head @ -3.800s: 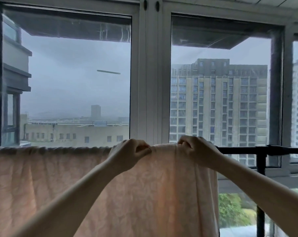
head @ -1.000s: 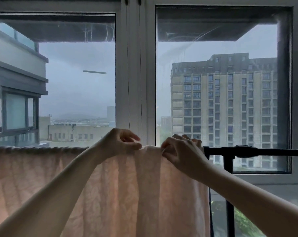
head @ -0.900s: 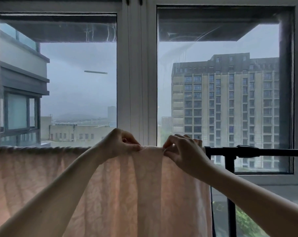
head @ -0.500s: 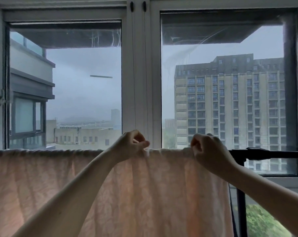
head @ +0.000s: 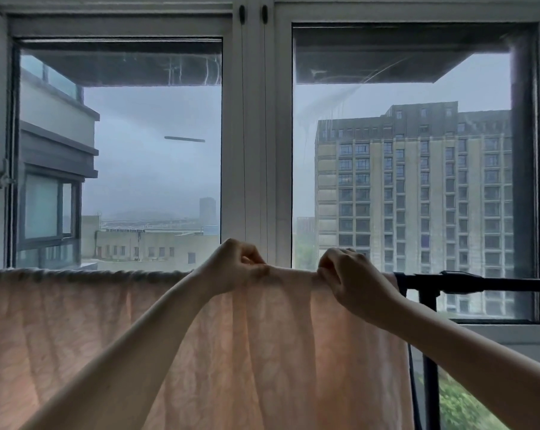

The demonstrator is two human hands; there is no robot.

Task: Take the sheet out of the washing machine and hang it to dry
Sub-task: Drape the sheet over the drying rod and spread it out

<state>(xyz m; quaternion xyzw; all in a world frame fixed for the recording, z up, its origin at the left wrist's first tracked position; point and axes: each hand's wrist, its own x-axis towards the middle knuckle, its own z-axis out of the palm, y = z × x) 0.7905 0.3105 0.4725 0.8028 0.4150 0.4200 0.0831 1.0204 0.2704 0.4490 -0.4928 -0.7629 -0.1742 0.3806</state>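
Observation:
A pale pink patterned sheet (head: 278,352) hangs over a black drying rail (head: 479,282) in front of the window, spread from the left edge of the view to just left of the rail's upright post. My left hand (head: 234,266) pinches the sheet's top fold at the middle. A short way to the right, my right hand (head: 349,277) pinches the same fold close to the sheet's right edge. The fabric between the two hands lies flat along the rail.
The rail's black upright post (head: 430,361) stands to the right of the sheet. Behind is a white-framed double window (head: 253,150) close to the rail, with buildings outside. The bare rail runs on to the right edge.
My right hand slid right along the rail, stretching the top fold, and has since come back left a little. My left hand has kept its pinch at the middle.

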